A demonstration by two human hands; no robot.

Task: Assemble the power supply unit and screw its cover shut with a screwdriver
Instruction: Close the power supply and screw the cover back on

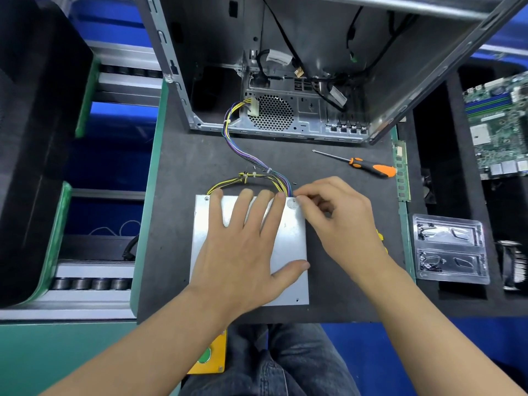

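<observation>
The open computer case (285, 67) stands at the far side of the bench (177, 224). Near it lies the power supply unit (288, 238), flat, long axis running near to far, cables (245, 155) leaving its far edge. The left hand (243, 247) presses flat, fingers straight, probably to steady the cover. The right hand (340, 215) pinches something small at the far right corner, perhaps a screw; I cannot tell. The screwdriver (368, 166) lies apart, tip pointing left.

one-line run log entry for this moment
left hand flat on cover | right hand pinching at far right corner | screwdriver unused on mat
</observation>
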